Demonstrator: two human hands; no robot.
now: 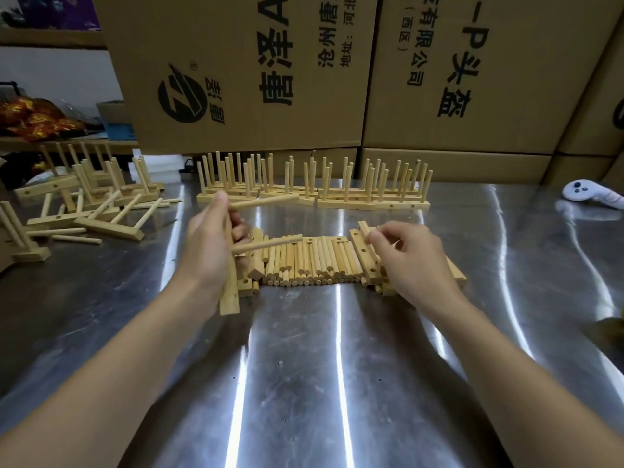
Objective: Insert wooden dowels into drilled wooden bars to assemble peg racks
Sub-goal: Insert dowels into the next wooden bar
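Bare forearms reach in from the bottom corners over a shiny steel table (304, 366). At the left edge of the frame lies a jumble of finished peg racks (94, 204), several tipped over, with a few stray dowels among them. Right of that, the left hand (206, 248) has its fingers curled round a drilled bar (229, 288), held nearly upright, with an upper dowel (263, 201) and a lower dowel (266, 244) sticking out of it toward the right. At centre a heap of loose dowels (314, 261) lies side by side on the table. Behind it, a row of standing racks (347, 202) points its pegs up before stacked cardboard boxes (253, 69). The right hand (415, 258) hovers over the spare bars (363, 255) at the heap's right end, fingers loosely bent. I cannot tell whether they pinch anything. A white controller (587, 194) lies at far right.
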